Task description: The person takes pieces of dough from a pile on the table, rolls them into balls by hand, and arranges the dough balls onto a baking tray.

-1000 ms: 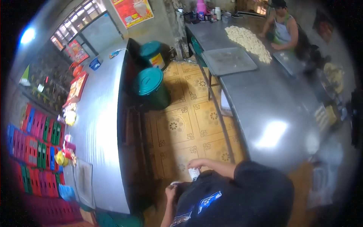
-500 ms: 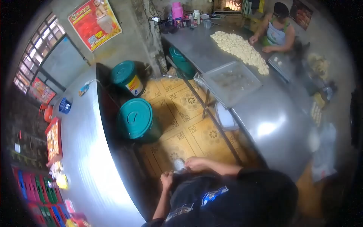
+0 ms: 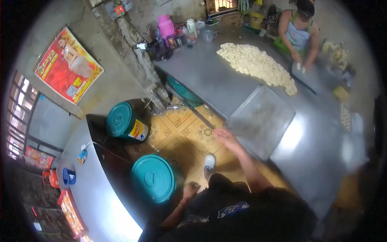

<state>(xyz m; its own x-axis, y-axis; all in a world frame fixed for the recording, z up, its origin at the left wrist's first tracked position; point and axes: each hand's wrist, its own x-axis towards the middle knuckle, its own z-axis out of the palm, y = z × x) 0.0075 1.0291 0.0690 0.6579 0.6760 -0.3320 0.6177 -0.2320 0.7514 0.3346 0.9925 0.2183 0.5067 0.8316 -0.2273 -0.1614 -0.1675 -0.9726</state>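
Note:
My right hand (image 3: 226,139) reaches forward with its fingers stretched out, holding nothing. It is close to the near left corner of a flat metal tray (image 3: 262,121), which lies on the steel table; whether the fingertips touch it I cannot tell. Low in front of my body, my left hand (image 3: 191,188) is curled into a loose fist, and nothing shows in it. The teal lid of a bucket (image 3: 153,178) is just left of that hand. Past the tray, many pale dough pieces (image 3: 256,64) lie heaped on the table.
Across the steel table (image 3: 189,60), a person (image 3: 298,34) handles small pale pieces over a tray (image 3: 303,76). A second lidded bucket (image 3: 125,121) stands by the wall. On my left runs another metal counter (image 3: 100,193) with a blue basket (image 3: 69,176). My shoe (image 3: 209,161) is on the tiled floor.
My right hand has moved from my waist forward toward the tray, and its fingers have opened. My body has advanced between the tables. The other person's hands have shifted to the small tray.

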